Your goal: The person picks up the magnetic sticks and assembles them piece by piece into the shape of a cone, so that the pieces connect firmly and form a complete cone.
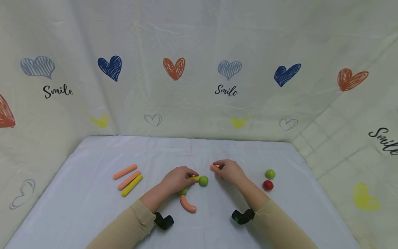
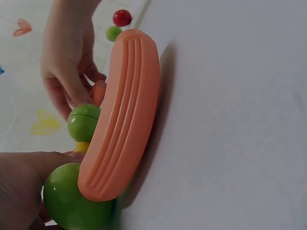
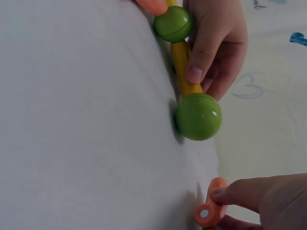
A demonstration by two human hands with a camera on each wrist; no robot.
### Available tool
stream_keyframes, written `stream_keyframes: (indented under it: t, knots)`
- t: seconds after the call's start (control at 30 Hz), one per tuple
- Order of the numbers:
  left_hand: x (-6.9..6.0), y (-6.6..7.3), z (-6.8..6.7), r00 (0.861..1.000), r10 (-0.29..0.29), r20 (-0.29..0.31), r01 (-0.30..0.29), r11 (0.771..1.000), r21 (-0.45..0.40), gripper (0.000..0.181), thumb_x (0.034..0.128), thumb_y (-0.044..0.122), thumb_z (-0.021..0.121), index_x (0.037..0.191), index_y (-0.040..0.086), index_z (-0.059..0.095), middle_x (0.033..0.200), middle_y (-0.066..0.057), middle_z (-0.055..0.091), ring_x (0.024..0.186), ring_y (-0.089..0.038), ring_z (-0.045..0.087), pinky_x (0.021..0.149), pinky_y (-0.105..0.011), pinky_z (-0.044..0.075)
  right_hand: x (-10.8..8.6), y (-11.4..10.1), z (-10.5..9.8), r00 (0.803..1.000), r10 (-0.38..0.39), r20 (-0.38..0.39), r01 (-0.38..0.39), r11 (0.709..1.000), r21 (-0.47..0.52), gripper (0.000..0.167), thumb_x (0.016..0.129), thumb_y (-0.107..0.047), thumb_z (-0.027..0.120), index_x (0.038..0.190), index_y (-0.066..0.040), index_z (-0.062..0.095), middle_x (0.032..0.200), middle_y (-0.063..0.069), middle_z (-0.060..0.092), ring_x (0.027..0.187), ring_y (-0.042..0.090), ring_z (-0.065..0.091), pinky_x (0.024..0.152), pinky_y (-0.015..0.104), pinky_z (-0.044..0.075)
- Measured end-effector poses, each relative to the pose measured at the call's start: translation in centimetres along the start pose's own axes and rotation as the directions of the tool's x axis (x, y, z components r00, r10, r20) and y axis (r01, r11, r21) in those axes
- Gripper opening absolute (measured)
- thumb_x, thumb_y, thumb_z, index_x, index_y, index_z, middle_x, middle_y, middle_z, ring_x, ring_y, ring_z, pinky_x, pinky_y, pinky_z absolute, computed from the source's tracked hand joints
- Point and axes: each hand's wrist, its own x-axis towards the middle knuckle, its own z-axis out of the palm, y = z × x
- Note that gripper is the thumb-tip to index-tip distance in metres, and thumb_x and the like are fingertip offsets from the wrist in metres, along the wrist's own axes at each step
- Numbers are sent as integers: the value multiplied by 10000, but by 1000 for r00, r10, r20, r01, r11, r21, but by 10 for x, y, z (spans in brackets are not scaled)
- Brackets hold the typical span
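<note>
In the head view my left hand (image 1: 177, 178) pinches a yellow rod (image 1: 196, 178) between thumb and fingers. A green ball (image 1: 203, 180) touches the rod's right end, and another green ball (image 3: 172, 24) adjoins its other end in the right wrist view. From that second ball a curved orange stick (image 1: 187, 204) extends toward the near side; it fills the middle of the left wrist view. My right hand (image 1: 231, 172) holds a curved orange piece (image 3: 211, 203) with a silvery disc on its end. This piece is apart from the green ball.
On the left of the white-covered table (image 1: 77, 193) lie two straight orange rods (image 1: 125, 172) and a yellow rod (image 1: 132, 185). A light green ball (image 1: 270, 174) and a red ball (image 1: 268, 185) sit at the right. A heart-printed sheet (image 1: 199, 110) rises behind the table.
</note>
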Motion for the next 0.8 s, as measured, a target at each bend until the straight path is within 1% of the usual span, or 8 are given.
stream_keyframes:
  t: [0.27,0.37,0.5,0.63,0.8]
  knots:
    - [-1,1,1,1000,-22,-7,22,1000,5,245,925,263,702,1165,247,749,1003,61,669,897,-107,586,792,-336,488,-24,5,8,998,1,56,0,1000,-11,374,935,-422,676,1233,-200,712,742,-26,611,644,148,539,590,302,420]
    - [0,0,1,1000,-22,-12,22,1000,11,248,925,268,702,1168,248,747,1010,57,669,903,-113,588,796,-344,491,-35,7,10,998,-21,61,22,1000,-3,384,934,-429,673,1224,-181,716,668,-36,606,618,143,538,576,302,417]
    - [0,0,2,1000,-26,-14,26,999,19,251,927,275,700,1174,255,744,1013,62,670,912,-114,588,809,-350,491,-48,6,13,996,-67,57,66,997,27,375,926,-394,694,1203,-143,729,617,-40,600,593,133,540,569,302,424]
    - [1,0,2,999,-27,-19,28,999,25,252,926,277,702,1174,257,745,1019,60,673,925,-120,595,820,-357,493,-54,3,14,996,-66,64,63,997,52,362,914,-347,719,1194,-118,732,646,-31,603,599,139,549,565,303,445]
    - [1,1,3,999,-32,-21,33,999,25,254,924,280,705,1174,260,745,1024,58,673,921,-120,593,819,-359,494,-55,2,17,997,-48,56,46,998,36,345,899,-292,741,1189,-106,732,771,-15,590,651,141,538,561,290,452]
